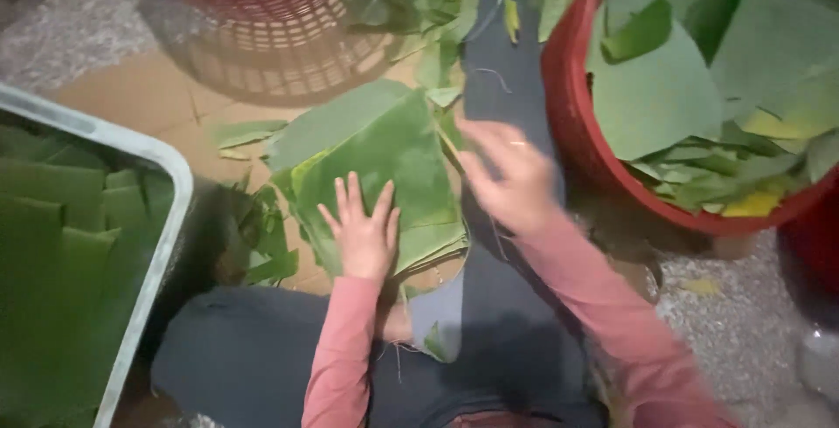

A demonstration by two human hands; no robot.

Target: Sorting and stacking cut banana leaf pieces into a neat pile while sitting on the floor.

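Left hand lies flat, fingers spread, pressing the leaf stack on the floor. Right hand is blurred above its right edge, apparently open and empty. Risk: uneven pressure could slide the leaves askew. Right, a red tub holds loose leaves; left, a grey tray holds folded ones.

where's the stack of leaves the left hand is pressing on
In the head view the leaf stack lies centre frame on the cardboard, under the flat left hand, between the pink basket and the person's dark-trousered leg.
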